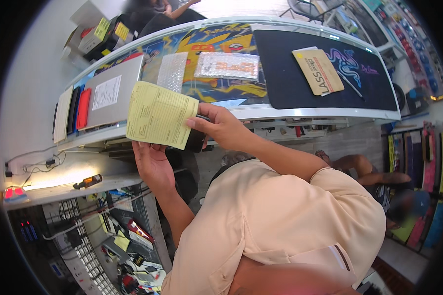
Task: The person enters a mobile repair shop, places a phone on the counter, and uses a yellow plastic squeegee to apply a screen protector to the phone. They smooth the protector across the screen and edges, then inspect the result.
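A yellow paper form [158, 114] with printed lines is held up over the counter's near edge. My right hand [223, 123] pinches its right side, thumb on top and fingers behind. A dark, flat, phone-like object [196, 141] sticks out from under the form at that hand; most of it is hidden. From below, my left hand [153, 164] reaches palm up to the form's lower edge, its fingertips hidden behind the paper. Just beyond the form are a grey laptop-like slab [129, 79] with a white printed sheet [107, 92] on it and a bubble-wrap pouch [172, 70].
A bubble-wrapped packet [227, 66] lies on a Pokémon mat [221, 90]. On a black desk mat [280, 73] are a brown card envelope [317, 72] and a pen [351, 85]. A red case [83, 108] stands at left. A cluttered workbench [133, 236] is lower left; people sit nearby.
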### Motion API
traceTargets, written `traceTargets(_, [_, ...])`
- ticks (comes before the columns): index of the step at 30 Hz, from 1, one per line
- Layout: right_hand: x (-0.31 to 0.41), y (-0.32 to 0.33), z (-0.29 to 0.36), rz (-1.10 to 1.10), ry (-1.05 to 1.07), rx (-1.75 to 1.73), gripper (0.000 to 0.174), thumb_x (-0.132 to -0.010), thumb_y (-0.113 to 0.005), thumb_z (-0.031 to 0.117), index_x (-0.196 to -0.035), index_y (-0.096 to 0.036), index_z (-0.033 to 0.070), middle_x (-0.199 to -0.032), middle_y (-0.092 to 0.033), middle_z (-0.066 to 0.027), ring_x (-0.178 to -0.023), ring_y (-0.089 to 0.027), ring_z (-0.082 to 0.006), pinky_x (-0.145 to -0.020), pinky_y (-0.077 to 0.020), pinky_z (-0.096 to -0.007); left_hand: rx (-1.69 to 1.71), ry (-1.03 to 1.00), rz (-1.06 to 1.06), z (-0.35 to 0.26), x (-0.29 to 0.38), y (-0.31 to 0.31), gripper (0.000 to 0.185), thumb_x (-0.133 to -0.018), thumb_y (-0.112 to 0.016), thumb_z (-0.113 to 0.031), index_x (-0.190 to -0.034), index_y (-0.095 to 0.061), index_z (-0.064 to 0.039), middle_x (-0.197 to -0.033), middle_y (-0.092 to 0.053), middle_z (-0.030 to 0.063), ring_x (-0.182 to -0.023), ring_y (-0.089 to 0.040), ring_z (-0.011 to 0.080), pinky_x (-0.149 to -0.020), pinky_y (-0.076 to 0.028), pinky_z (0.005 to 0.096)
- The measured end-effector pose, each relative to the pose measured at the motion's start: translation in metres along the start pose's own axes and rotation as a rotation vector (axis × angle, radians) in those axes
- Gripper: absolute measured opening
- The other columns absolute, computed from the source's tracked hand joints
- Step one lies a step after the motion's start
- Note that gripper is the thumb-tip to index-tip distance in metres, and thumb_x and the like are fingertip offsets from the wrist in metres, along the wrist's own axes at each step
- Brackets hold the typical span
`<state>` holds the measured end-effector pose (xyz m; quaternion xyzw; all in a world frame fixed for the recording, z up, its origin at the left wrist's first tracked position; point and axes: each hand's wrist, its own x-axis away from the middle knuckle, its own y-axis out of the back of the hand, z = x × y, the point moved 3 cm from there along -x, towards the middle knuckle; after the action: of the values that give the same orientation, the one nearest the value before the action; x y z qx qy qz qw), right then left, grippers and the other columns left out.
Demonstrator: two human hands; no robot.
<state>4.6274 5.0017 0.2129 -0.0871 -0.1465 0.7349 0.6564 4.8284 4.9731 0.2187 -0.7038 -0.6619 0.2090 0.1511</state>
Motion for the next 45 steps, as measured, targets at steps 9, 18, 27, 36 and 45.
traceTargets(9, [0.054,0.078,0.028,-0.508,0.125,0.096,0.044,-0.107,-0.065,0.041,-0.132,-0.065,0.004,-0.102,-0.072,-0.0005,-0.082,-0.068,-0.0026,-0.061,-0.0574,-0.021,-0.197,0.107,0.428,0.051,-0.052,-0.088,0.052,-0.104,-0.064,-0.013,-0.15,-0.045,-0.003,-0.121,-0.07,0.0112,-0.095,-0.074,0.0158,-0.072,-0.062,0.0277])
traceTargets(18, [0.079,0.104,0.039,-0.552,0.197,0.073,0.042,-0.1,-0.074,0.017,-0.138,-0.066,0.002,-0.124,-0.071,-0.0064,-0.111,-0.065,-0.0102,-0.099,-0.052,-0.0256,-0.18,0.079,0.384,0.109,-0.062,-0.095,0.038,-0.107,-0.062,-0.021,-0.14,-0.057,-0.003,-0.122,-0.07,0.0126,-0.106,-0.072,0.019,-0.084,-0.062,0.0323])
traceTargets(27, [0.069,0.15,0.068,-0.484,0.201,0.344,0.044,-0.099,-0.076,0.017,-0.141,-0.067,0.006,-0.129,-0.071,-0.0067,-0.112,-0.064,-0.0113,-0.1,-0.0513,-0.0268,0.108,0.377,0.22,0.13,-0.062,-0.118,0.029,-0.107,-0.063,-0.028,-0.128,-0.066,-0.007,-0.113,-0.074,0.0093,-0.095,-0.075,0.0195,-0.076,-0.065,0.0382])
traceTargets(36, [0.058,0.193,0.073,-0.252,0.149,0.051,0.052,-0.099,-0.076,0.018,-0.147,-0.062,0.004,-0.142,-0.065,-0.0099,-0.127,-0.06,-0.0155,-0.111,-0.0451,-0.0298,0.476,0.677,0.099,0.095,-0.043,-0.142,0.027,-0.108,-0.063,-0.026,-0.122,-0.068,-0.003,-0.102,-0.078,0.01,-0.083,-0.077,0.0168,-0.054,-0.059,0.0245])
traceTargets(45, [0.029,0.141,0.086,0.018,0.178,-0.435,0.061,-0.1,-0.074,0.02,-0.154,-0.052,0.001,-0.149,-0.059,-0.0125,-0.138,-0.053,-0.0196,-0.118,-0.0393,-0.0335,0.44,0.529,0.126,0.08,-0.049,-0.157,0.028,-0.109,-0.059,-0.027,-0.123,-0.066,-0.004,-0.113,-0.076,0.0118,-0.096,-0.078,0.023,-0.058,-0.059,0.0269])
